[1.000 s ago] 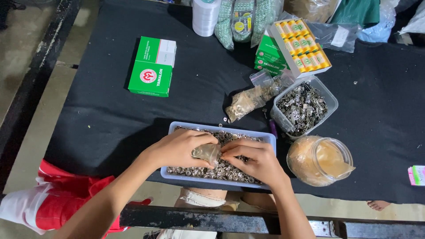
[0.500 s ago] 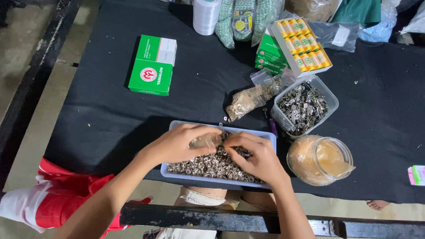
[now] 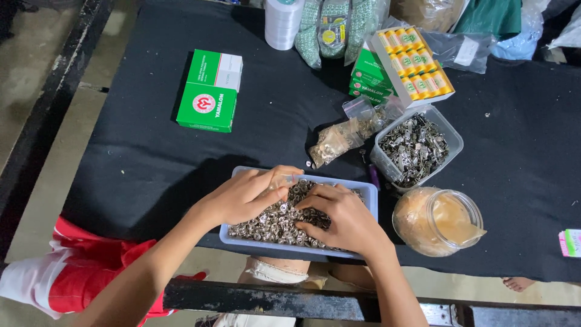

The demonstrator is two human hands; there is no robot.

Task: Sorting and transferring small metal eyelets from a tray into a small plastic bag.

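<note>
1. Tray [image 3: 370, 195], pale blue, at near table edge; full of small metal rings [image 3: 275, 221].
2. L hand [image 3: 245, 195]: over tray's left half, fingers curled narrow, tips pinching at a clear bag [image 3: 289, 180] by tray's far rim.
3. R hand [image 3: 342, 219]: palm down on rings, fingers bent, tips dug in; grip unclear.
4. Jar [image 3: 437, 221], clear, amber contents, just right of tray.
5. Tub [image 3: 416, 145] w/ metal clips, beyond jar.
6. Green box [image 3: 209, 91], far left, well apart.
7. Thread box [image 3: 413, 65], yellow spools, far side.
</note>
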